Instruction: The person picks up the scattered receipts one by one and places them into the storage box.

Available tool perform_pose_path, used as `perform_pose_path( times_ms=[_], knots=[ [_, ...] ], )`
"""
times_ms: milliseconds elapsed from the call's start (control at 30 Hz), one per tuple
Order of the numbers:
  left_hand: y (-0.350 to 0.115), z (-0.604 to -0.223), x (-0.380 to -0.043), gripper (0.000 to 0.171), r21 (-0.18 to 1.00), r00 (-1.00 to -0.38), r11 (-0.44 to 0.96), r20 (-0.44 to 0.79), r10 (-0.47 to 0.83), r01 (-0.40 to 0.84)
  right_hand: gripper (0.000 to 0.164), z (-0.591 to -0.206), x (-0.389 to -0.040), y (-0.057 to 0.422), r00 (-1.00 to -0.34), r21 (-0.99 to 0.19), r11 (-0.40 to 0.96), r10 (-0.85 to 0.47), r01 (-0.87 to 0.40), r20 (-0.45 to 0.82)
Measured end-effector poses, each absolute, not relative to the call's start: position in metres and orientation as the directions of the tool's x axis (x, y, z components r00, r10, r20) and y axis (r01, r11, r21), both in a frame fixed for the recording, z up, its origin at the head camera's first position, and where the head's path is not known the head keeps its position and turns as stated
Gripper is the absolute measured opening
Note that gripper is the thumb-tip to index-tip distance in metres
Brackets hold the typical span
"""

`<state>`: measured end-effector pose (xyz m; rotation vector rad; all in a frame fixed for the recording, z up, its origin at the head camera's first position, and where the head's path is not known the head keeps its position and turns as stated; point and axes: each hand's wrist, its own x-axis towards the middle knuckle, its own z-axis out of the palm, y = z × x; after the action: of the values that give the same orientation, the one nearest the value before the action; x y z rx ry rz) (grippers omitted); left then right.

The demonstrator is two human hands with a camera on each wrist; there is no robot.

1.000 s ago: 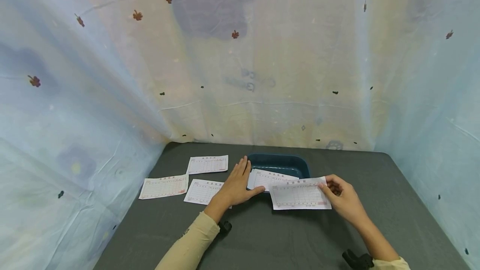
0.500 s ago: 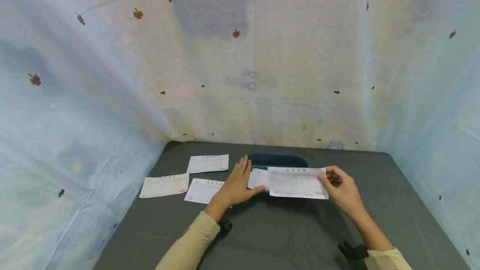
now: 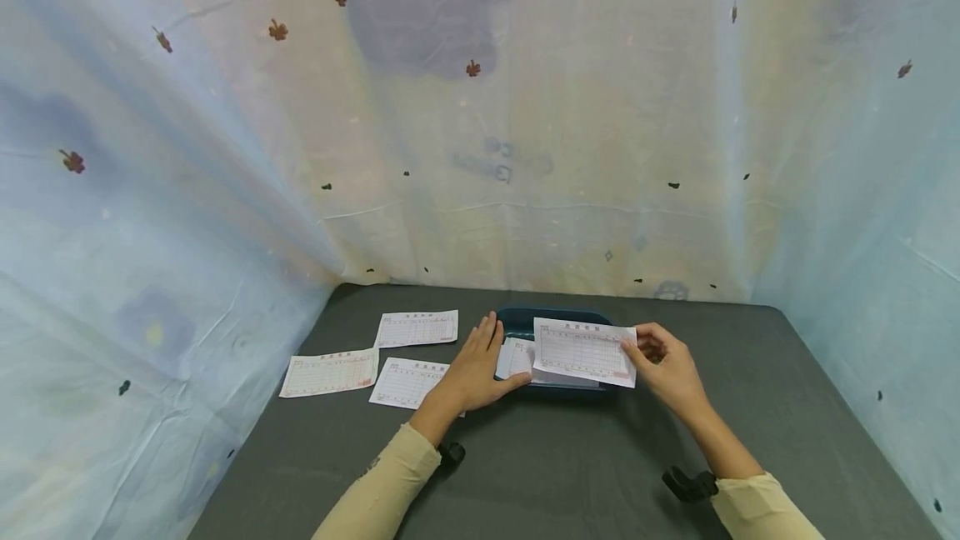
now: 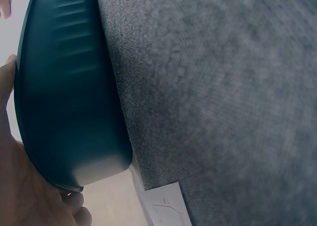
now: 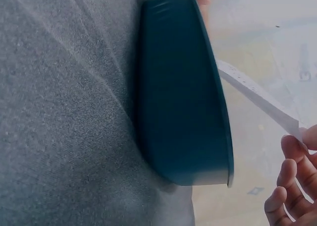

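Observation:
My right hand (image 3: pixel 670 372) pinches the right edge of a printed paper form (image 3: pixel 583 350), held tilted over a dark teal plastic tray (image 3: pixel 517 319). In the right wrist view the form (image 5: pixel 260 97) slopes from the fingers down past the tray's rim. More forms (image 3: pixel 517 357) lie inside the tray, partly covered by the held one. My left hand (image 3: pixel 468 369) rests with straight fingers along the tray's left end, thumb over its near rim. In the left wrist view that hand (image 4: pixel 29 186) lies against the rim of the tray (image 4: pixel 69 97).
Left of the tray, a form (image 3: pixel 416 328) lies at the back, another (image 3: pixel 330 373) farther left, and a third form (image 3: pixel 405 383) partly under the left forearm. A grey cloth covers the table (image 3: pixel 555 473). A patterned curtain (image 3: pixel 525 148) hangs behind and at both sides.
My right hand has carried the pinched form up, away from me and slightly left, over the tray. The left hand has stayed at the tray's left end.

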<state>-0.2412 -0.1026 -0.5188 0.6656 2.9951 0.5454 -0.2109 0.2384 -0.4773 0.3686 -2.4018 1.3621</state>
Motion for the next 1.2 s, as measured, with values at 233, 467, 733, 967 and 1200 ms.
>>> perform_pose_path(
  times_ms=[233, 467, 733, 967, 1200],
  knots=[
    [-0.103, -0.518, -0.24, 0.116, 0.351, -0.908, 0.844, 0.05, 0.416, 0.406, 0.016, -0.484, -0.225, 0.231, -0.915, -0.786, 0.488, -0.074, -0.381, 0.397],
    [-0.103, -0.518, -0.24, 0.116, 0.358, -0.91, 0.843, 0.043, 0.413, 0.4, 0.015, -0.488, -0.236, 0.221, -0.929, -0.794, 0.49, -0.105, -0.359, 0.355],
    [-0.103, -0.518, -0.24, 0.116, 0.356, -0.909, 0.843, 0.046, 0.415, 0.403, 0.013, -0.49, -0.244, 0.213, -0.921, -0.782, 0.492, -0.137, -0.383, 0.365],
    [-0.103, -0.517, -0.24, 0.116, 0.358, -0.908, 0.842, 0.046, 0.416, 0.404, 0.014, -0.491, -0.247, 0.208, -0.934, -0.751, 0.56, -0.149, -0.349, 0.324],
    [-0.102, -0.519, -0.241, 0.116, 0.352, -0.91, 0.846, 0.045, 0.413, 0.401, 0.018, -0.491, -0.248, 0.207, -0.933, -0.709, 0.612, -0.164, -0.35, 0.319]
  ],
)
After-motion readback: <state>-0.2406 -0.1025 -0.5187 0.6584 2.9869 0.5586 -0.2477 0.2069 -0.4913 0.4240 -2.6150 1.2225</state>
